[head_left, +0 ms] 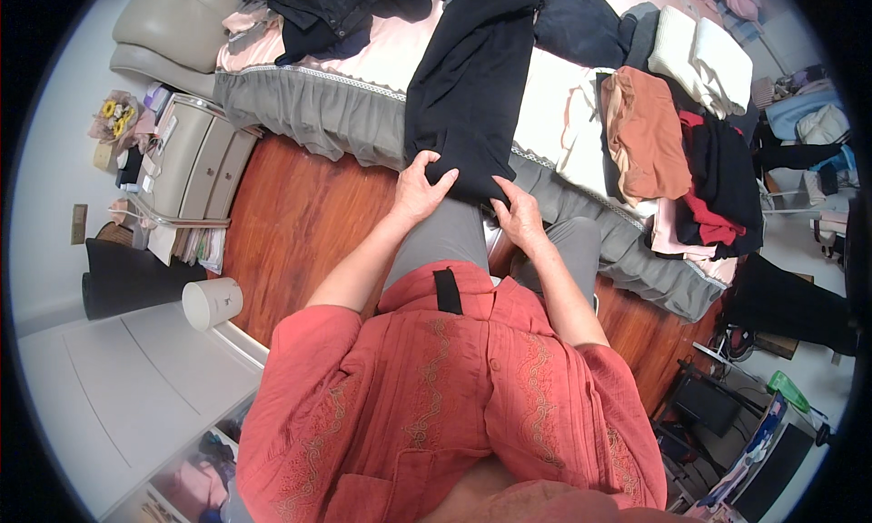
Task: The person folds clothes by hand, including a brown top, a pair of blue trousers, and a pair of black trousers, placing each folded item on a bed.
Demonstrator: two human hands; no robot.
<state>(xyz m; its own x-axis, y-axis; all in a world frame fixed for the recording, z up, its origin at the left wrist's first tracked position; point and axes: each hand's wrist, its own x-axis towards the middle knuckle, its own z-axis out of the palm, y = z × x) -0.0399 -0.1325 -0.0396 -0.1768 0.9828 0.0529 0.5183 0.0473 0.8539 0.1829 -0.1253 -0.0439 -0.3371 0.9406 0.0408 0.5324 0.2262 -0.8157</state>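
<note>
A long black garment (472,78) lies stretched across the bed (309,105), its near end hanging over the grey ruffled bed skirt. My left hand (420,189) grips that near end at its left corner, thumb up against the cloth. My right hand (520,212) rests on the right corner of the same end, fingers pressing down on it. Both forearms come up from my red shirt at the bottom of the view.
Piles of clothes cover the bed: dark items (327,14) at the far left, an orange-brown piece (647,133), red and black pieces (718,187), white folded items (704,55). A bedside cabinet (195,160) and a white bin (211,302) stand on the wooden floor at left.
</note>
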